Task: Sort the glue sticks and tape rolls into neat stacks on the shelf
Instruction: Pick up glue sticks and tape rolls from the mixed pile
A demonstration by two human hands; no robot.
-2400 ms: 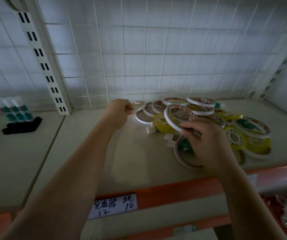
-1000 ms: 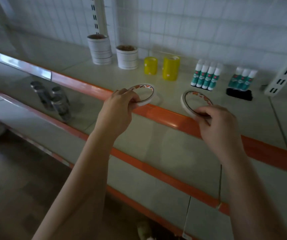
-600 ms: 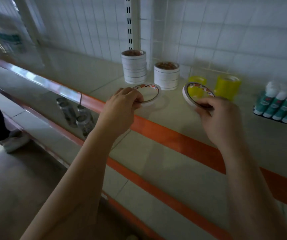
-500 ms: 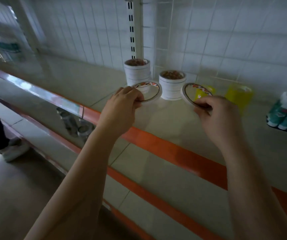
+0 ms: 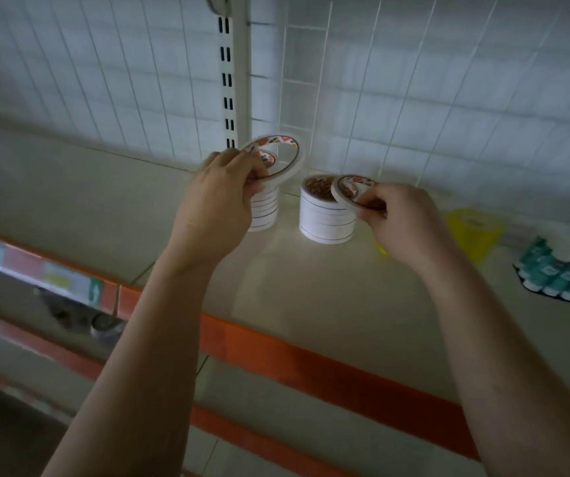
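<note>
left hand (image 5: 218, 204) pinches a thin white tape roll (image 5: 281, 160) by its near edge, fingers curled round the rim, roll tilted & held just above the left stack of white rolls (image 5: 265, 210) at the back of the shelf (image 5: 311, 304). can't tell if roll touches stack top, hand hides it. right hand (image 5: 402, 220) grips a 2nd thin white roll (image 5: 350, 191), thumb & fingers closed on its near edge, tilted, its far edge over the rim of the right white stack (image 5: 326, 218); looks touching or v. close, can't say which. both stacks upright, side by side, near the wire grid back panel (image 5: 397, 98) by the slotted upright (image 5: 230, 80). to the right: yellow tape stack (image 5: 472, 232), blurred, partly behind r. wrist. further right, glue sticks (image 5: 558, 270) w/ teal labels in a row on a dark base at frame edge. orange strip (image 5: 311, 366) runs along shelf front, under both forearms.
</note>
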